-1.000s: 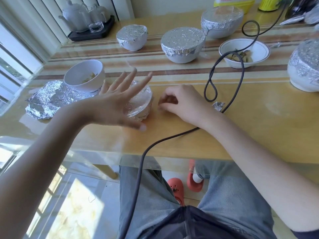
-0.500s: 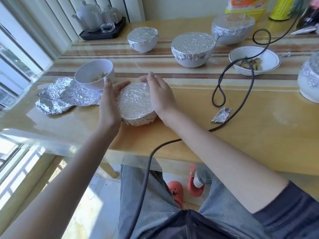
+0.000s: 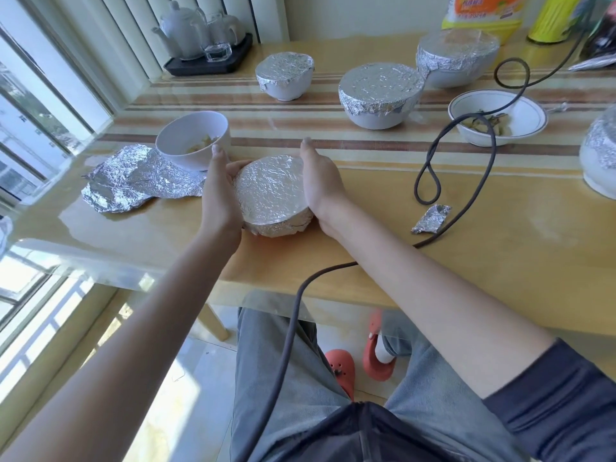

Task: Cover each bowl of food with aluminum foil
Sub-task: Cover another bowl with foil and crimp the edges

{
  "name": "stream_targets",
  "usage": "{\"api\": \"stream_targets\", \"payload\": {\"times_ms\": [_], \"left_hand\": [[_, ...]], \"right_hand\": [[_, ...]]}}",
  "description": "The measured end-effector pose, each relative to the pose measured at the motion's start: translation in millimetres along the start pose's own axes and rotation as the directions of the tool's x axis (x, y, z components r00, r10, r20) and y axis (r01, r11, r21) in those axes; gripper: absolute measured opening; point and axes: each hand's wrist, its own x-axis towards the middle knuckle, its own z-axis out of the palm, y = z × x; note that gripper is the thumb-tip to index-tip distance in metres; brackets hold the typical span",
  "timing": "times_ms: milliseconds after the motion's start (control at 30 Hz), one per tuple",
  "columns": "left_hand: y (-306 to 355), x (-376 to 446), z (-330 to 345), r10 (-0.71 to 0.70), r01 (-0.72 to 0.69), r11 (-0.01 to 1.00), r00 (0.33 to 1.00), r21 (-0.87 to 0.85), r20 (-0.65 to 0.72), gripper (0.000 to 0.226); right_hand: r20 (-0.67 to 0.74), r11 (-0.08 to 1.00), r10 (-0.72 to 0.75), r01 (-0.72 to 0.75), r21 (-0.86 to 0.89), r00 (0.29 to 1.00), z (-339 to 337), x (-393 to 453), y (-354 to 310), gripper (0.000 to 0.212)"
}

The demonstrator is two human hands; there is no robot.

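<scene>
A foil-covered bowl (image 3: 271,195) is being held at the centre of the frame, near the front edge of the desk (image 3: 466,261), and looks tipped toward the camera. It is being cupped on both sides: the left hand (image 3: 218,195) is being pressed against its left wall, the right hand (image 3: 320,181) against its right wall. The fingers of both hands are being kept fairly straight and wrapped along the rim, holding the bowl between the palms; the fingertips on the far side are mostly hidden. Judged from this hold, the foil skirt is being squeezed down against the wall so the cover stays on.

An uncovered white bowl (image 3: 193,140) with food is being kept just above and left of the held bowl, touching a loose crumpled foil sheet (image 3: 133,181) at left, probably staged for the next wrap. A second uncovered bowl (image 3: 496,116) is sitting at upper right, crossed by a dark cable (image 3: 466,181). Three wrapped bowls are lined up along the top: small one (image 3: 285,75), middle one (image 3: 380,93), far one (image 3: 456,60); another wrapped bowl (image 3: 600,151) is being cut off at the right edge. A foil scrap (image 3: 431,219) is lying right of the right arm.

Progress is being judged as more than half: two bowls remain open.
</scene>
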Motion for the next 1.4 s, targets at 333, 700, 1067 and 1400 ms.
{"api": "stream_targets", "payload": {"times_ms": [333,700,1067,1400], "left_hand": [[0,3,-39,0.108,-0.113,0.994,0.925,-0.009,0.365,0.084],[-20,0,-51,0.351,-0.602,0.654,0.778,0.458,0.521,0.153],[-16,-9,-46,0.293,-0.508,0.653,0.853,0.562,0.431,0.122],[-7,0,-60,0.131,-0.448,0.765,0.812,0.463,0.569,0.139]], "right_hand": [[0.348,0.991,-0.107,0.074,0.107,0.931,-52,-1,11,0.075],[0.428,0.763,-0.244,0.444,-0.469,0.87,-51,-30,15,0.143],[0.318,0.743,-0.274,0.409,-0.53,0.908,-46,-23,17,0.145],[0.375,0.779,-0.155,0.347,-0.522,0.914,-55,-23,11,0.135]]}}
